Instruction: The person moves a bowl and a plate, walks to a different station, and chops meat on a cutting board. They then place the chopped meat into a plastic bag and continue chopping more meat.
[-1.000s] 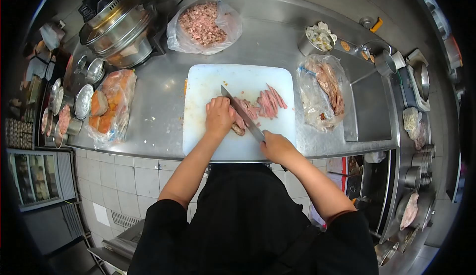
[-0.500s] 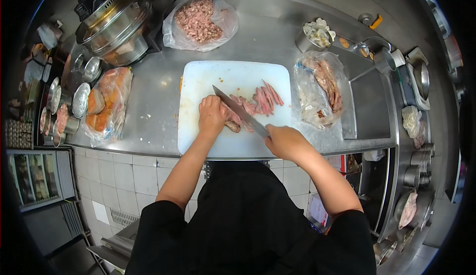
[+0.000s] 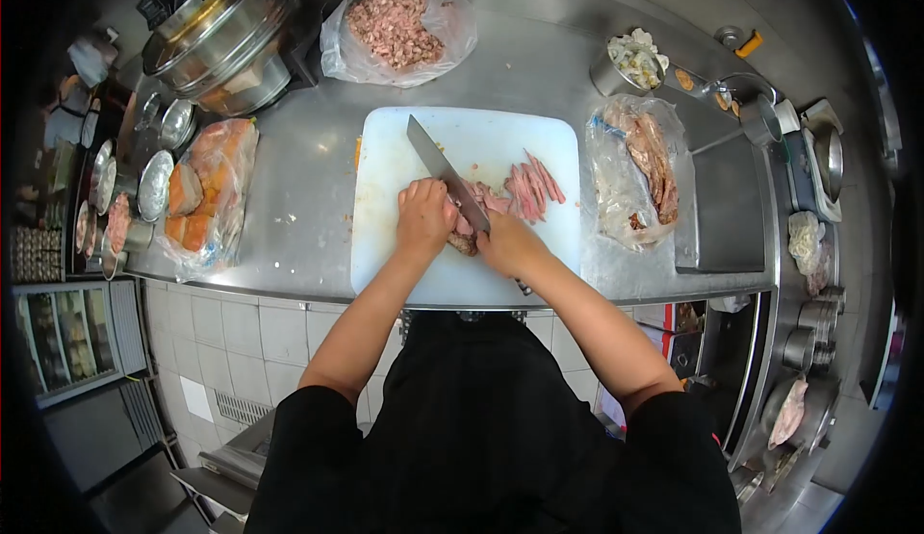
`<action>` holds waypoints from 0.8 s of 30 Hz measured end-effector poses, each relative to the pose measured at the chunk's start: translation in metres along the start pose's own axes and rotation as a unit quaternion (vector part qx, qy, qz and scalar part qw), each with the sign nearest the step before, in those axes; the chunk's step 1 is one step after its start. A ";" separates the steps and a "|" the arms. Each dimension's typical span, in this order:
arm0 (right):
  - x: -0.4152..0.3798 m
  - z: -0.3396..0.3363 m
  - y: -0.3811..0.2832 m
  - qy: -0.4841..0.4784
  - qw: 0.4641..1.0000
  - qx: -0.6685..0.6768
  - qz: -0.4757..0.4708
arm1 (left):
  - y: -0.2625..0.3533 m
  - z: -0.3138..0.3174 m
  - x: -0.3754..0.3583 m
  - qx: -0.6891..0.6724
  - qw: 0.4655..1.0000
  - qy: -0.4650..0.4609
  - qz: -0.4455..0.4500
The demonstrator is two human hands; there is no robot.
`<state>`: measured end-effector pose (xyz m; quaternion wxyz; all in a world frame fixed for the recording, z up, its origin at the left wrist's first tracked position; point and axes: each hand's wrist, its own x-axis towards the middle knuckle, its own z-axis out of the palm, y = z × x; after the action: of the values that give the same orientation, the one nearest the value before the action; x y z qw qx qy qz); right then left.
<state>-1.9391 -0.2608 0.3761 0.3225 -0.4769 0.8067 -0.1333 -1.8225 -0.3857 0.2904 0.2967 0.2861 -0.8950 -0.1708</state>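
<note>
A white cutting board (image 3: pixel 380 255) lies on the steel counter before me. My left hand (image 3: pixel 424 215), fingers bent and closed, holds down a piece of meat (image 3: pixel 463 243) with a browned outside, partly hidden under the hand and blade. My right hand (image 3: pixel 510 243) is wrapped round the handle of a large kitchen knife (image 3: pixel 435 157). The blade slants across the meat right beside my left fingers, its tip pointing to the board's far edge. Thin pink meat strips (image 3: pixel 534 188) lie to the right of the knife.
Bagged chopped meat (image 3: pixel 395 29) sits at the back, and bagged meat pieces (image 3: pixel 654 168) lie right of the board near a sink basin (image 3: pixel 731 207). Orange-brown blocks (image 3: pixel 197 207) in plastic, metal bowls (image 3: pixel 156 188) and a large steel cooker (image 3: pixel 226 38) are at left.
The knife has moved left and toward the far edge, its blade now crossing the meat close to my left fingers. My right hand has come nearer to my left. The whole view has shifted slightly.
</note>
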 end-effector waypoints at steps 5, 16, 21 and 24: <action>-0.008 -0.018 0.000 0.010 1.000 0.010 0.009 | -0.005 -0.004 -0.003 -0.070 0.997 0.024 -0.024; -0.077 -0.050 -0.012 -0.103 0.989 -0.102 0.017 | 0.006 -0.007 -0.004 0.009 0.999 0.018 -0.050; -0.018 0.004 0.002 -0.020 0.998 -0.050 -0.013 | 0.002 -0.003 -0.001 0.009 1.000 -0.002 -0.018; 0.009 0.007 0.000 0.025 0.998 -0.042 -0.026 | 0.000 -0.003 -0.002 0.009 1.000 0.009 -0.018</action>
<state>-1.9371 -0.2677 0.3675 0.2783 -0.5074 0.8068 -0.1190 -1.8190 -0.3853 0.2921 0.2992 0.3064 -0.8885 -0.1649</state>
